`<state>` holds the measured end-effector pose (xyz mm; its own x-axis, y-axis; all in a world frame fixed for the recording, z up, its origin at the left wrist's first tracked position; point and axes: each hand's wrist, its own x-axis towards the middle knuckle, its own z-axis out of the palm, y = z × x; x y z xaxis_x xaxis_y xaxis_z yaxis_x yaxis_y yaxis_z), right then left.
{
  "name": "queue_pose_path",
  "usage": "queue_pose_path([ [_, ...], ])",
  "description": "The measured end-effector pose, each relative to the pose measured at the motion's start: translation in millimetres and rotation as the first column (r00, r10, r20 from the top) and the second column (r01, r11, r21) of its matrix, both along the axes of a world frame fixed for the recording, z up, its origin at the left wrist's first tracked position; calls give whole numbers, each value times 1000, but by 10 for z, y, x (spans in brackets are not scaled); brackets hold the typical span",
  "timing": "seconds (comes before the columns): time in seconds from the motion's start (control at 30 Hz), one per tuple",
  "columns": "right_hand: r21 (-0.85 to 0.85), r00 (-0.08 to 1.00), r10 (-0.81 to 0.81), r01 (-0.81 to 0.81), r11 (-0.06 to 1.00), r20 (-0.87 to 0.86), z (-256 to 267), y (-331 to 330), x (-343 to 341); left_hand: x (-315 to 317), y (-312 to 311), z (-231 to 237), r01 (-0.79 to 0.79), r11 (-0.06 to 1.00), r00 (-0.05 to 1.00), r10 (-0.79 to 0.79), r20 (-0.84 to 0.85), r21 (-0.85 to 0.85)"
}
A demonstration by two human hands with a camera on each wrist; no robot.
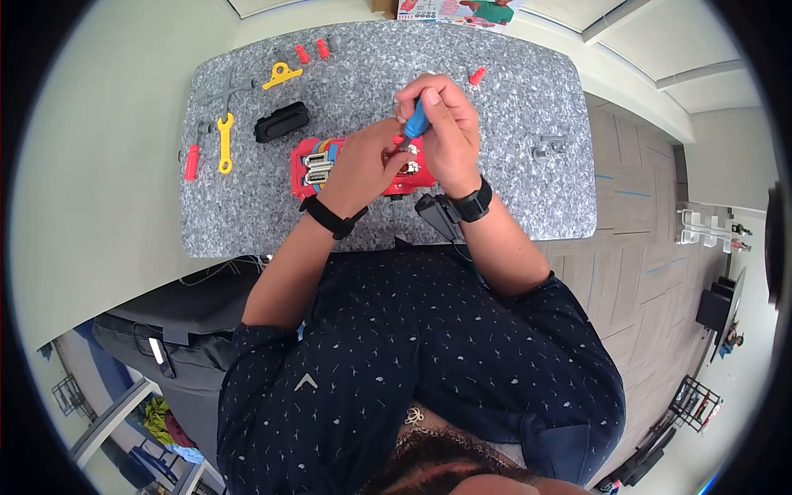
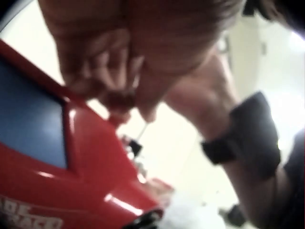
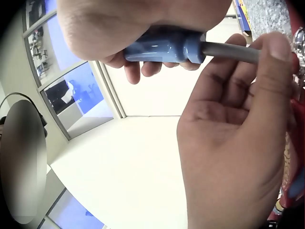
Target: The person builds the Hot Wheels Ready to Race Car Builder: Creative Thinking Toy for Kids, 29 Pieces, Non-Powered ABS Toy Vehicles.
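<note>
A red toy car (image 1: 425, 176) lies on the speckled grey table, its silver engine parts exposed. Over it, my right hand (image 1: 452, 124) grips the blue handle of a screwdriver (image 3: 164, 46), whose grey shaft slants down toward the engine. My left hand (image 1: 363, 165) reaches across the car, thumb and fingers pinching the shaft near its tip, as the right wrist view shows. The tip itself is hidden behind those fingers. In the left wrist view the car's side (image 2: 95, 148) and blue window fill the left, blurred.
Left of the car lie a black case (image 1: 281, 122), a yellow wrench (image 1: 225, 144), a yellow bracket (image 1: 282, 75), a grey cross-shaped piece (image 1: 228, 92) and a red-handled piece (image 1: 192, 162). A red cone (image 1: 478, 77) and a grey part (image 1: 549, 148) lie to the right. Printed boxes (image 1: 462, 11) stand behind.
</note>
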<state>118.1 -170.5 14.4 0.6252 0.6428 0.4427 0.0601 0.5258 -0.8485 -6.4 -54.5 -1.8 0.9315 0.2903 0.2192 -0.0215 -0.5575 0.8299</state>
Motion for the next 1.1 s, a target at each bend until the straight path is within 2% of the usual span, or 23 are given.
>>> queue_pose_path([
  [0.2, -2, 972, -10, 11, 1000, 236, 80, -53, 37, 4, 34, -132, -10, 959, 999, 24, 45, -283],
  [0.27, -42, 928, 25, -10, 999, 371, 176, -116, 79, 16, 116, -247, 15, 985, 996, 1, 89, -174],
  [0.37, -203, 968, 144, -103, 974, 203, 235, -194, 21, -18, 134, -141, 24, 994, 997, -16, 72, -105],
  [0.47, -172, 844, 13, 94, 981, 537, 226, -187, 90, -14, 130, -102, 18, 986, 995, 0, 103, -166],
  [0.57, -120, 839, -83, 174, 977, 538, 313, -155, -37, 2, 147, -184, 51, 951, 994, -19, 107, -305],
  [0.6, -134, 849, -65, 157, 979, 524, 289, -164, -23, -9, 156, -209, 65, 931, 995, -33, 96, -359],
  [0.7, -171, 871, -21, 120, 978, 491, 228, -224, 48, -65, 205, -62, 115, 988, 993, -111, 44, -108],
  [0.77, -193, 878, -11, 118, 974, 478, 233, -253, 57, -20, 230, -190, 141, 977, 988, -129, 86, -157],
  [0.87, -184, 809, -128, 279, 943, 573, 214, -270, 75, -15, 172, -54, 151, 954, 987, -130, 96, -259],
  [0.9, -155, 816, -137, 266, 951, 561, 232, -259, 70, -17, 150, 11, 149, 943, 988, -127, 91, -297],
  [0.97, -98, 830, -152, 241, 966, 536, 281, -225, 56, 6, 191, -159, 154, 916, 986, -117, 119, -371],
  [1.07, -151, 892, -56, 137, 979, 448, 234, -260, 69, 7, 182, -225, 165, 887, 983, -113, 144, -432],
  [1.1, -155, 875, -82, 176, 972, 477, 224, -262, 68, 3, 169, -213, 169, 880, 982, -113, 149, -443],
])
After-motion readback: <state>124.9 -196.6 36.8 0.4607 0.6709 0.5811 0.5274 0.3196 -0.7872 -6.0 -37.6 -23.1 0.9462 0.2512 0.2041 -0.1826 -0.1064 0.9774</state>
